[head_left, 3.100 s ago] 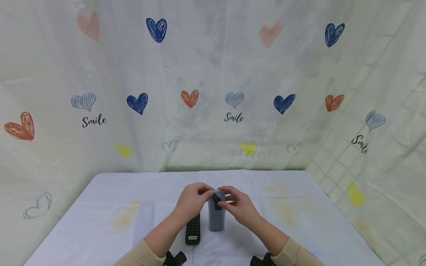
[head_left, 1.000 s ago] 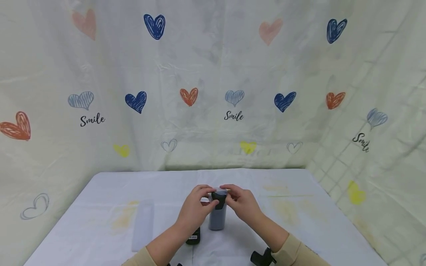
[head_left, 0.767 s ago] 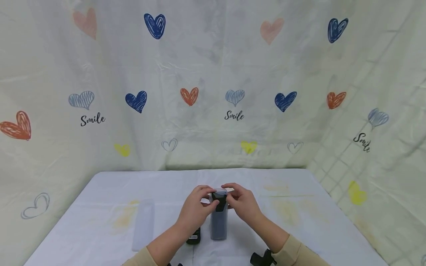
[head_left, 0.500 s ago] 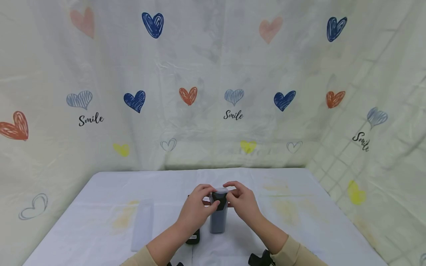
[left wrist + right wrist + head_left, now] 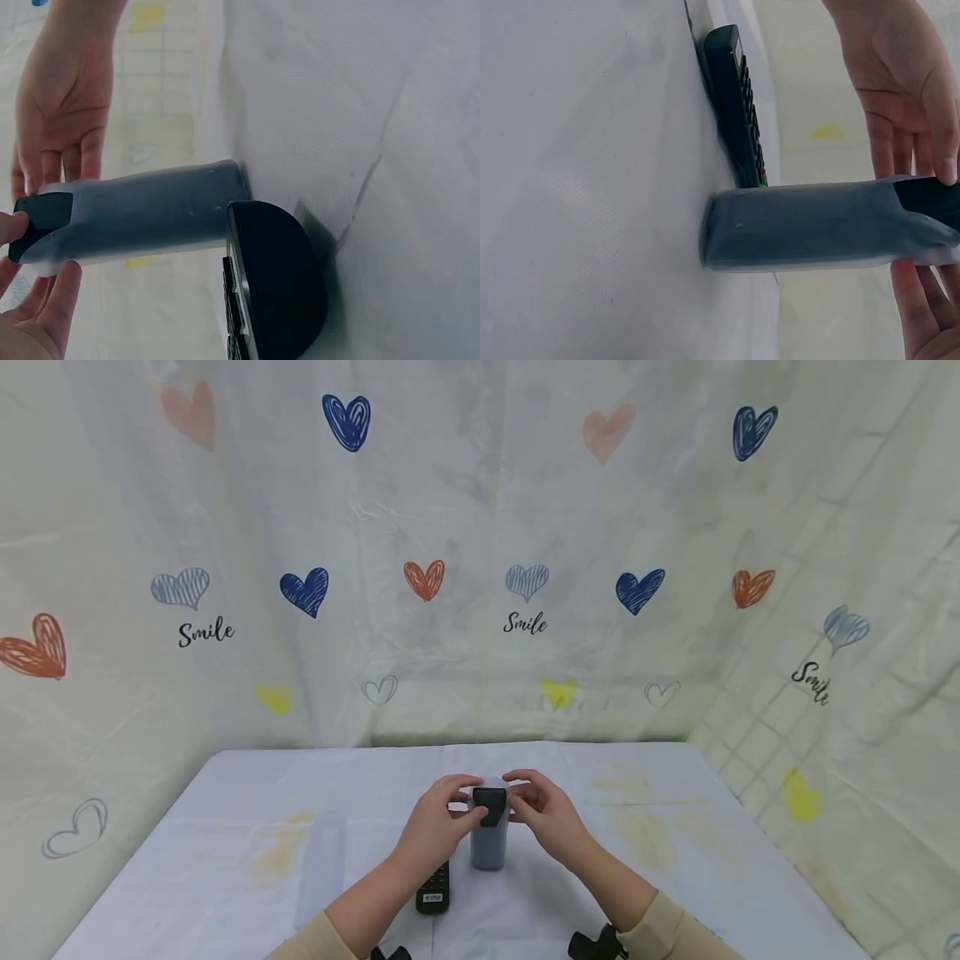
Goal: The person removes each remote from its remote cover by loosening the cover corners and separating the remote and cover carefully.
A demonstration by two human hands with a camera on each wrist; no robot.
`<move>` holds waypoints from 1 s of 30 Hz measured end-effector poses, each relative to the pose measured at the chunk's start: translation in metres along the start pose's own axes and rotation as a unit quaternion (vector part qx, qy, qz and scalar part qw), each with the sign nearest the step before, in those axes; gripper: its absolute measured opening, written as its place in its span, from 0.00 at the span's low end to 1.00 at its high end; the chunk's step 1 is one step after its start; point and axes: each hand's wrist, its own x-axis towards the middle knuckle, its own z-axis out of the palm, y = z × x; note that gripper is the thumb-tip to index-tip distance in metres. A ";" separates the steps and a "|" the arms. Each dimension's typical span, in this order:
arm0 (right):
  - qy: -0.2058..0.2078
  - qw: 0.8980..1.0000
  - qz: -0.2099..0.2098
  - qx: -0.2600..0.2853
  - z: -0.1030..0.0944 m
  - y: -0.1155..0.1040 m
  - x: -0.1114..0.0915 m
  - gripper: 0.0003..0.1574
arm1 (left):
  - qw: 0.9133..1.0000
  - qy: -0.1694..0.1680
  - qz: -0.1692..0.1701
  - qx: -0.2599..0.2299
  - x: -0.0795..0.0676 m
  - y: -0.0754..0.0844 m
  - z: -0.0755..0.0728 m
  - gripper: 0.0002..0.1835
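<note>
Both hands hold a translucent blue-grey sleeve (image 5: 489, 850) upright by its top, over the middle of the table. A black body (image 5: 490, 805) shows through the opening near the sleeve's upper end; its shape is like a remote control, most of it covered. My left hand (image 5: 433, 820) pinches the sleeve's left side, thumb on the black part, fingers behind. From the right, my right hand (image 5: 551, 820) pinches the sleeve's edge with thumb and fingers. Whether the lower end touches the table I cannot tell. Below my left hand lies a black remote control (image 5: 432, 891), keys up.
A flat translucent strip (image 5: 322, 868) lies on the white-covered table (image 5: 262, 785) at left. Black wrist mounts (image 5: 596, 942) sit at the cuffs. A pale curtain (image 5: 465, 510) printed with hearts hangs behind and at both sides.
The black area in the sleeve's opening shows wider and squarer than before. The sleeve has risen slightly since half a second ago, and more of the lying remote control is visible.
</note>
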 end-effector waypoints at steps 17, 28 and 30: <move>-0.013 1.000 -0.019 -0.002 -0.003 0.014 -0.007 0.20 | 0.999 -0.029 -0.038 -0.016 0.003 -0.007 -0.006 0.20; 0.055 0.998 0.011 -0.010 -0.001 0.022 -0.006 0.18 | 0.999 -0.008 -0.045 -0.010 0.004 -0.010 -0.001 0.17; 0.055 0.998 0.013 -0.013 -0.001 0.022 -0.006 0.17 | 0.999 -0.007 -0.045 -0.001 0.005 -0.011 -0.001 0.16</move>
